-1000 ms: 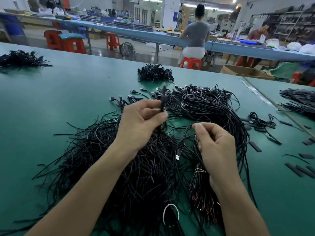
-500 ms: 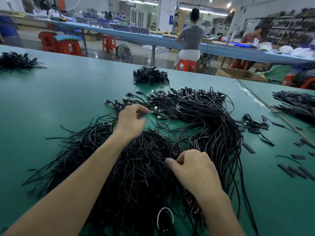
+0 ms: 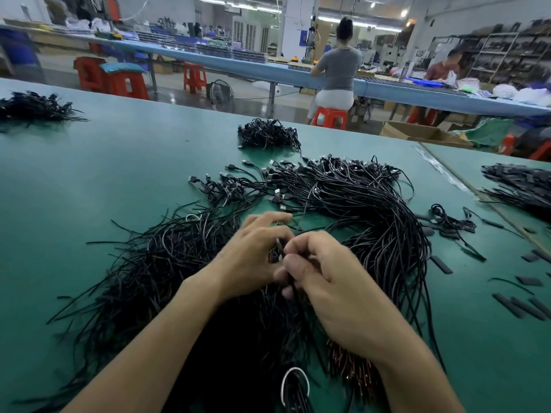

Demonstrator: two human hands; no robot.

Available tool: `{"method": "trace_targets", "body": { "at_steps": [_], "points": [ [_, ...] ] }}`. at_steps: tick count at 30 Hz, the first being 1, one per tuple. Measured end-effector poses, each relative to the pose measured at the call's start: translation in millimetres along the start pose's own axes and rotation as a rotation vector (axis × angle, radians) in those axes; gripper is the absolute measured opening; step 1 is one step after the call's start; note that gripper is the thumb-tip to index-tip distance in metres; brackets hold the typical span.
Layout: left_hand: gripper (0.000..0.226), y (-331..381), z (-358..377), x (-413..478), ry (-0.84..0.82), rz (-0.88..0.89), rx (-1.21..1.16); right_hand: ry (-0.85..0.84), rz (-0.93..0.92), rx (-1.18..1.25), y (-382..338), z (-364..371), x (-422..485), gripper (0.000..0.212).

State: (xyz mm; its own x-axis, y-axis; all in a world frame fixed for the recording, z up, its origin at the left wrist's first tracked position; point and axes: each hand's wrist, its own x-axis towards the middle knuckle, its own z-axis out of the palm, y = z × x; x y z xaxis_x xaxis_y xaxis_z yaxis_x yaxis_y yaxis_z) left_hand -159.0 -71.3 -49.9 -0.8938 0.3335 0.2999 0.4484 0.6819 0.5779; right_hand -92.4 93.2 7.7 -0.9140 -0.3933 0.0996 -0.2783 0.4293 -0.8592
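frame centre | right hand fingers curled round thin black rubber-sheathed cable | left hand blurred, seems to pinch its upper end | both over sprawling heap of black cables on green table

worktop: green, smooth, matt covering
cables: black plastic sheath, slight sheen
plugs: bright metal tips
stools: glossy red plastic
box: brown cardboard, matt

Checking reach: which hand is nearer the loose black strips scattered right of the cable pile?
Right. The right hand is left of the loose black strips, across the cables; the left hand is farther left.
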Motion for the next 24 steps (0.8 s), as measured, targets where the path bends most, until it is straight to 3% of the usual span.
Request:
{"method": "trace_targets", "body": {
  "at_steps": [4, 7, 11, 14, 16, 18, 21, 24],
  "points": [
    [0.029, -1.9, -13.3, -1.0, 0.417, -0.210, -0.116, 0.152, 0.164, -0.188, 1.8, -13.9, -3.3, 0.020],
    [0.040, 9.9, -19.5, -0.9, 0.738, -0.143, -0.186, 0.329, 0.353, -0.377, 22.5, -14.6, 7.2, 0.016],
    [0.045, 20.6, -37.1, -4.0, 0.976, -0.123, -0.212, 0.543, 0.533, -0.463, 51.4, -28.4, 9.1, 0.011],
    [0.040, 25.9, -53.9, -8.2, 1.098, -0.040, -0.124, 0.540, 0.670, -0.595, 65.9, -41.1, 2.9, 0.015],
    [0.040, 32.1, -55.2, -8.3, 1.013, -0.010, 0.040, 0.469, 0.681, -0.733, 63.5, -41.7, 2.0, 0.026],
    [0.043, 35.9, -48.3, -6.2, 0.818, -0.001, 0.284, 0.451, 0.561, -0.740, 53.9, -36.3, 2.5, 0.040],
    [0.043, 31.9, -31.7, -6.2, 0.476, -0.024, 0.517, 0.464, 0.223, -0.483, 32.2, -25.7, 2.7, 0.051],
    [0.036, 25.7, -15.0, -9.6, 0.260, -0.106, 0.545, 0.385, -0.018, -0.206, 15.0, -12.7, 3.8, 0.043]
  ]
}}
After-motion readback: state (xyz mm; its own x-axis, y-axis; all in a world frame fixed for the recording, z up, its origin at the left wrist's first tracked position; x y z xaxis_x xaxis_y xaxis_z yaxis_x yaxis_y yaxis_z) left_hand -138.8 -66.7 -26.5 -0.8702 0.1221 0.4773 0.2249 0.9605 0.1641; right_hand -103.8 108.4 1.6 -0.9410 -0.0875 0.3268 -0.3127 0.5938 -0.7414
